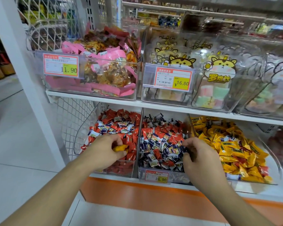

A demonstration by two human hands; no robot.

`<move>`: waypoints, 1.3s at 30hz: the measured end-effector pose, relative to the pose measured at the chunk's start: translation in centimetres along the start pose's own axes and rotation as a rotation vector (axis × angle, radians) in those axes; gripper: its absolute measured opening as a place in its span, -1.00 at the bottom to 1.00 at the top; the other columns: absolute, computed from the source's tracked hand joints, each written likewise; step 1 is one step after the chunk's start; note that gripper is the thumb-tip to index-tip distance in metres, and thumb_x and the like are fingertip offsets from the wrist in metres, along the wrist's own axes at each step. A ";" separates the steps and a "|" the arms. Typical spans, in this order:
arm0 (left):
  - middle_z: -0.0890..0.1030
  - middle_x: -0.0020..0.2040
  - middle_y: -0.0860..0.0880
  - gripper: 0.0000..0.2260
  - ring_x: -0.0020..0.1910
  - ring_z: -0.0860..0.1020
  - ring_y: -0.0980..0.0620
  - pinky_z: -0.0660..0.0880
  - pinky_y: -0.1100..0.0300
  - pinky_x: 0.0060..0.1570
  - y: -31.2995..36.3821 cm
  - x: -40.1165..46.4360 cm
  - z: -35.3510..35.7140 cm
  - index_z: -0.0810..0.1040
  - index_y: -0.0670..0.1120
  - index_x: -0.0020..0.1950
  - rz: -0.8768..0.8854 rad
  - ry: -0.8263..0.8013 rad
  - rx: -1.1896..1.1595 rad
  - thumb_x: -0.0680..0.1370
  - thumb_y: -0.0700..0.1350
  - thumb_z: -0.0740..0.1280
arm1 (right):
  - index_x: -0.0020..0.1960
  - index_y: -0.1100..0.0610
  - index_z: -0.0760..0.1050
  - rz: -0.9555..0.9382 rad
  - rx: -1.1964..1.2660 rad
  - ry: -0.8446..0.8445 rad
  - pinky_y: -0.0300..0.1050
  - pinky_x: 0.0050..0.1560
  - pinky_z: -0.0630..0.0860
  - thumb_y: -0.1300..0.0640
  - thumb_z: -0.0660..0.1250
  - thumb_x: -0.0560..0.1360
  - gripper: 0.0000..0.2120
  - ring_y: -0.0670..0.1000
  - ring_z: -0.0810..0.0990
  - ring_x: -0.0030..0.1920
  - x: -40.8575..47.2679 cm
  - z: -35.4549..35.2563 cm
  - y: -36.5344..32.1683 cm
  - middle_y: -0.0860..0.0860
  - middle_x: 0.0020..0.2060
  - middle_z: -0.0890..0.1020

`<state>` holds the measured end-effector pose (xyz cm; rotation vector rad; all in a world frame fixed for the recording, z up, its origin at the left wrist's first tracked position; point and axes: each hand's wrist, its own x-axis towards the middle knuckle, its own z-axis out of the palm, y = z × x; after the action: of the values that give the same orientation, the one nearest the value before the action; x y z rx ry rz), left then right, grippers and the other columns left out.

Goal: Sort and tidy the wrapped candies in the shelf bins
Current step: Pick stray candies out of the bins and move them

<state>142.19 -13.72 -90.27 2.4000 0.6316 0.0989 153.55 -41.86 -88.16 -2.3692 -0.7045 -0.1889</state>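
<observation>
Left hand (pixel 104 149) fingers (pixel 119 141) are curled closed around a yellow-orange wrapped candy (pixel 120 147), held over the clear plastic bin of red wrapped candies (pixel 121 168). Right hand (pixel 198 154) fingers (pixel 189 142) are pinched together on a small dark wrapper, identity unclear, at the right edge of the clear middle bin of mixed blue-white and red candies (pixel 160 144). Clear bin of yellow wrapped candies (pixel 232 147) lies just beside, to the right.

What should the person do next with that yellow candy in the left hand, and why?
Probably carry the yellow wrapped candy held in the left hand across to the clear bin of yellow wrapped candies, since it sits over the red-candy bin.
</observation>
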 end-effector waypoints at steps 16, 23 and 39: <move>0.69 0.06 0.15 -0.73 0.10 0.61 0.23 0.54 0.15 0.16 2.9 -2.2 -2.1 0.65 0.05 0.22 0.011 0.394 -0.496 0.55 0.07 0.48 | 0.23 -0.04 0.53 -0.060 0.043 -0.066 -0.22 0.23 0.46 0.23 0.38 0.58 -0.72 -0.14 0.50 0.20 -0.5 0.5 -2.1 -0.20 0.12 0.56; 0.73 0.11 0.06 -0.65 0.16 0.68 0.05 0.56 -0.06 0.27 8.5 -4.6 2.6 0.68 0.06 0.18 0.014 0.071 -0.866 0.47 0.18 0.54 | 0.14 -0.13 0.51 -0.091 0.381 -0.319 -0.15 -0.05 0.61 -0.10 0.45 0.56 -0.80 -0.13 0.63 -0.05 -1.7 -0.8 -4.5 -0.15 -0.09 0.65; 0.70 -0.06 -0.17 -0.84 -0.16 0.73 -0.07 0.70 -0.05 -0.12 15.2 -4.7 7.2 0.53 0.14 -0.04 0.059 -0.050 -0.816 0.53 -0.05 0.49 | 0.57 0.06 0.34 0.224 -0.158 0.055 -0.04 0.40 0.40 -0.10 0.38 0.59 -0.39 0.07 0.37 0.46 2.1 -6.7 7.1 0.04 0.44 0.43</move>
<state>146.00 -30.27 -86.32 1.6232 0.3884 0.2646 159.35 -49.70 -86.24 -2.5606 -0.4066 -0.2184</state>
